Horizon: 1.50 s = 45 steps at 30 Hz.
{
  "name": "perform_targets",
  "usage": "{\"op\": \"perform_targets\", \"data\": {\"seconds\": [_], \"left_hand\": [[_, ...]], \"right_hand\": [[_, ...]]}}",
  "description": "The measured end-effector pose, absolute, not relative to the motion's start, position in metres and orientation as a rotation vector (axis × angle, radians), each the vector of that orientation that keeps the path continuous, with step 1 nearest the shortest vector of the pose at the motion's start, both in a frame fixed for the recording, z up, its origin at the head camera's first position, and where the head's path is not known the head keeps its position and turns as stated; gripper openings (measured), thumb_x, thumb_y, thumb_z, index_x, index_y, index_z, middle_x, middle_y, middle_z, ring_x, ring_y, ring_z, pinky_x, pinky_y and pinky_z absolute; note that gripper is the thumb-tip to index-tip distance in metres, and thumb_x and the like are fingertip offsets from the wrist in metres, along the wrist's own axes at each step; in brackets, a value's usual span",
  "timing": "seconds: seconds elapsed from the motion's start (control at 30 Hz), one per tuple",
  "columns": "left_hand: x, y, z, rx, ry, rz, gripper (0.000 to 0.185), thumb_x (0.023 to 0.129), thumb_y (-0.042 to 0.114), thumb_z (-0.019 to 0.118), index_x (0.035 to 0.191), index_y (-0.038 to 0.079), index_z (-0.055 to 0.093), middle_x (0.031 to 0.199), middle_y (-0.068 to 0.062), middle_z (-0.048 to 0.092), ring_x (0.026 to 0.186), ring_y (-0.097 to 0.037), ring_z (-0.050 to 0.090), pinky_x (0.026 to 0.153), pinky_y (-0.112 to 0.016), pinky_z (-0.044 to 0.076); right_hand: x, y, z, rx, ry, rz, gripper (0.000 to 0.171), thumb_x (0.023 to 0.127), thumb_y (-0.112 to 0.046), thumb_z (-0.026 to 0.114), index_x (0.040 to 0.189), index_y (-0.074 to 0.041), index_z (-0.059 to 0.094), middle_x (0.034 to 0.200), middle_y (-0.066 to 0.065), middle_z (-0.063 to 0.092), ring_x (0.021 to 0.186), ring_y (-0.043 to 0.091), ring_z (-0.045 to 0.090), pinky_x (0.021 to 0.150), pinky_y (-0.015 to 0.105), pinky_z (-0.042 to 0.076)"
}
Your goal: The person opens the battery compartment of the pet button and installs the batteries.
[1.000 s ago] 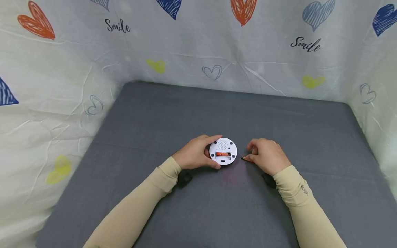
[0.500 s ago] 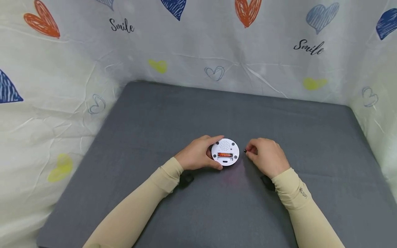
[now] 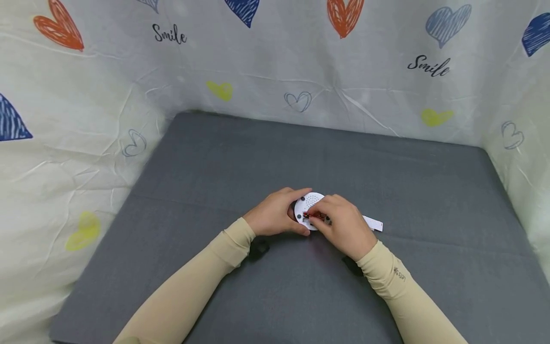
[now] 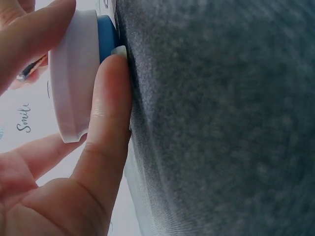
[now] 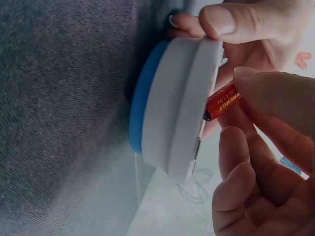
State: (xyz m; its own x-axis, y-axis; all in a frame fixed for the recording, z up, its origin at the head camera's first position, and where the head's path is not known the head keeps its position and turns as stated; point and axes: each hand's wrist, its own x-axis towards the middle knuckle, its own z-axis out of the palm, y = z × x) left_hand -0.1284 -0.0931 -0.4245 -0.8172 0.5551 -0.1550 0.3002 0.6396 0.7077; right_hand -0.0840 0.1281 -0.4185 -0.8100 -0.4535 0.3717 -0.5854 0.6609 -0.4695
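My left hand (image 3: 272, 214) grips a round white device (image 3: 310, 198) by its left side, thumb and fingers around the rim. Its perforated back with small dark feet faces up; in the right wrist view its blue underside (image 5: 145, 105) is turned to the cloth. Between the thumb and fingers of my right hand (image 3: 343, 227) is a small red battery (image 5: 222, 102), tilted, one end right at the device's back. Another red battery lies in the device's battery compartment (image 3: 305, 217), mostly covered by my right fingers. The left wrist view shows a finger (image 4: 110, 103) along the white side wall.
A flat white strip (image 3: 373, 223) lies on the grey cloth-covered table (image 3: 266, 157), just right of my right hand. Dark wrist-camera parts show under both wrists. A white curtain (image 3: 253, 62) printed with hearts stands behind the table and along its sides.
My right hand has turned the battery and moved left, from beside the device to over its compartment. The white strip has come into view from behind that hand. My left hand keeps its grip.
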Motion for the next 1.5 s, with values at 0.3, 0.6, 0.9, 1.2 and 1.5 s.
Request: {"op": "perform_targets", "data": {"seconds": [0.3, 0.6, 0.9, 1.2, 1.5], "left_hand": [[-0.128, -0.093, -0.426, 0.686, 2.489, 0.983, 0.106, 0.079, 0.040, 0.099, 0.168, 0.023, 0.043, 0.130, -0.004, 0.063, 0.096, -0.014, 0.059, 0.081, -0.028, 0.053], [-0.128, -0.091, -0.427, 0.684, 2.498, 1.004, 0.101, 0.078, 0.040, 0.099, 0.164, 0.026, 0.049, 0.121, -0.002, 0.061, 0.094, -0.014, 0.059, 0.078, -0.029, 0.055], [-0.128, -0.089, -0.428, 0.687, 2.507, 1.014, 0.099, 0.076, 0.039, 0.101, 0.162, 0.024, 0.052, 0.123, -0.002, 0.062, 0.097, -0.014, 0.059, 0.080, -0.029, 0.054], [-0.129, -0.091, -0.429, 0.650, 2.461, 1.067, 0.102, 0.075, 0.037, 0.102, 0.163, 0.023, 0.051, 0.123, -0.004, 0.060, 0.091, -0.012, 0.067, 0.080, -0.029, 0.056], [-0.131, -0.092, -0.430, 0.618, 2.441, 1.063, 0.100, 0.076, 0.038, 0.101, 0.162, 0.028, 0.050, 0.119, -0.002, 0.059, 0.091, -0.014, 0.063, 0.078, -0.027, 0.056]], "right_hand": [[-0.083, 0.127, -0.422, 0.851, -2.727, 0.834, 0.012, 0.091, -0.014, 0.088, 0.101, -0.016, 0.081, 0.099, -0.003, 0.073, 0.091, 0.016, 0.064, 0.079, 0.036, 0.057], [-0.087, 0.123, -0.425, 0.614, -2.707, 0.873, 0.042, 0.093, -0.031, 0.088, 0.127, -0.010, 0.076, 0.121, 0.017, 0.064, 0.105, 0.035, 0.055, 0.085, 0.044, 0.048], [-0.083, 0.122, -0.427, 0.518, -2.838, 0.995, 0.062, 0.094, -0.031, 0.086, 0.150, -0.016, 0.064, 0.140, 0.012, 0.067, 0.121, 0.032, 0.070, 0.096, 0.053, 0.058], [-0.087, 0.125, -0.425, 0.477, -2.880, 1.106, 0.066, 0.092, -0.022, 0.089, 0.152, -0.015, 0.062, 0.144, 0.012, 0.068, 0.127, 0.031, 0.068, 0.101, 0.051, 0.057], [-0.090, 0.140, -0.415, 0.498, -2.880, 1.004, 0.039, 0.087, -0.026, 0.094, 0.120, -0.013, 0.078, 0.126, 0.009, 0.070, 0.114, 0.030, 0.067, 0.092, 0.048, 0.055]]}}
